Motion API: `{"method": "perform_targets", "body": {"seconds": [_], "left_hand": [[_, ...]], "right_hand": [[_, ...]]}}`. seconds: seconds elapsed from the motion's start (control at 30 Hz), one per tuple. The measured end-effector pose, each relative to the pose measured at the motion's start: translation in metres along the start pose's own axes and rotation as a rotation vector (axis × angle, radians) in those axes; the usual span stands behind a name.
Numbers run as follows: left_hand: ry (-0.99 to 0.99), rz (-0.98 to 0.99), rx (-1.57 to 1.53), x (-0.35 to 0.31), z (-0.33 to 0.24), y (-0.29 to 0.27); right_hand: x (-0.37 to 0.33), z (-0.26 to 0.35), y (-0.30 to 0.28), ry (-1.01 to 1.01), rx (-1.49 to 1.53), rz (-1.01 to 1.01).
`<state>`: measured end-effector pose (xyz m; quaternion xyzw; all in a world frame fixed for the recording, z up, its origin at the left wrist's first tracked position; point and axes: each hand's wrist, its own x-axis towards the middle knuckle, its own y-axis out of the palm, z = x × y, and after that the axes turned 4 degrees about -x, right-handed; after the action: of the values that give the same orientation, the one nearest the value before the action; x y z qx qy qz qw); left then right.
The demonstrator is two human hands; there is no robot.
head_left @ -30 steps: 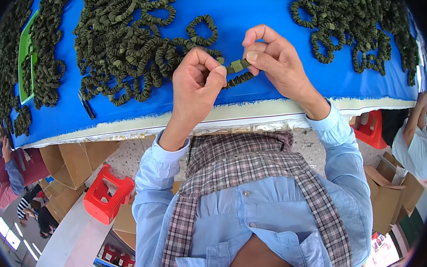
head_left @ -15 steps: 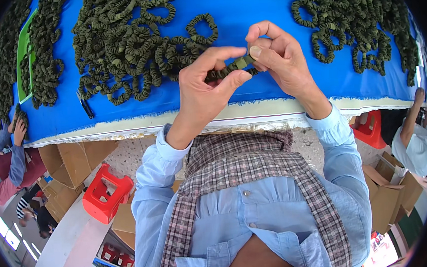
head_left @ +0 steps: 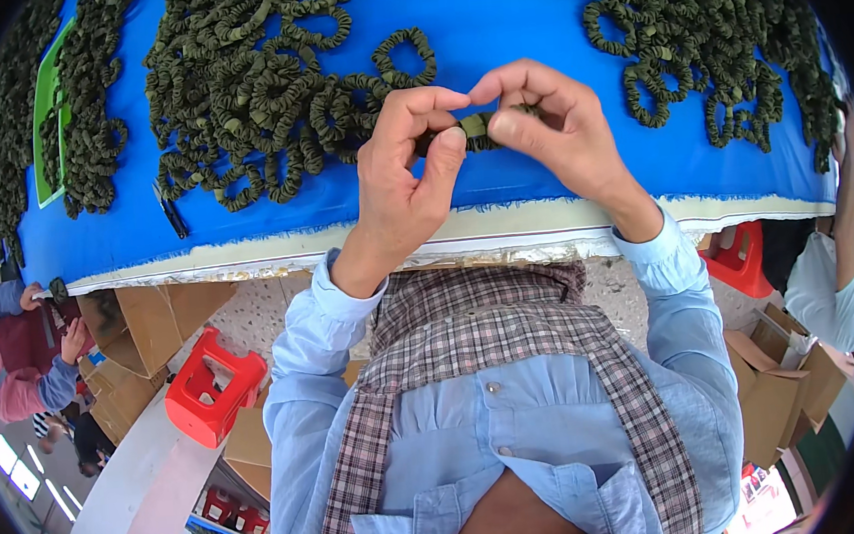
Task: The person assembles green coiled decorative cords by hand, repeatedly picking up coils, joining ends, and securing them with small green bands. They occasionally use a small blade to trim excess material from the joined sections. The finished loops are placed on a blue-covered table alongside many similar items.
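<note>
Between my two hands is a dark green gathered scrunchie [head_left: 476, 131], with a smooth lighter band of cloth at its middle. My left hand [head_left: 404, 163] pinches its left end between thumb and fingers. My right hand [head_left: 562, 136] grips the other end, thumb in front, fingers curled behind. Both index fingertips nearly meet above it. The fingers hide the scrunchie's ends. Just left of my hands lies a big heap of like scrunchies [head_left: 243, 91], with a single ring-shaped one [head_left: 404, 58] at its edge.
Another scrunchie heap [head_left: 694, 25] lies right on the blue cloth [head_left: 498, 20]. Small black-handled snips [head_left: 172, 212] and a green tray [head_left: 50, 126] are to the left. Red stools [head_left: 214, 386] and cardboard boxes [head_left: 156, 323] stand below the table edge. Co-workers are at both sides.
My left thumb has shifted left and up onto the scrunchie's end, and my right hand has lowered slightly. The scrunchie now lies more level. The left co-worker's hands have moved off the table.
</note>
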<state>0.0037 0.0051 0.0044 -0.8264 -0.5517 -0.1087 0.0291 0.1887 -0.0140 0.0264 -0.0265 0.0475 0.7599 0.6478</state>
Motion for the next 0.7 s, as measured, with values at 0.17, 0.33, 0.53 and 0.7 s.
{"method": "perform_targets", "body": {"seconds": [0.17, 0.33, 0.53, 0.7], "left_hand": [[0.035, 0.007, -0.058, 0.000, 0.001, 0.005], [-0.019, 0.002, -0.076, 0.000, -0.003, 0.004], [-0.033, -0.009, -0.090, 0.000, -0.007, 0.006], [0.000, -0.034, -0.098, -0.002, -0.006, 0.006]], "right_hand": [[-0.001, -0.006, 0.004, -0.300, -0.460, -0.065], [0.001, -0.011, 0.003, -0.454, -0.474, -0.102], [0.000, -0.013, 0.003, -0.450, -0.445, -0.115], [-0.001, -0.014, 0.002, -0.435, -0.465, -0.112]]}}
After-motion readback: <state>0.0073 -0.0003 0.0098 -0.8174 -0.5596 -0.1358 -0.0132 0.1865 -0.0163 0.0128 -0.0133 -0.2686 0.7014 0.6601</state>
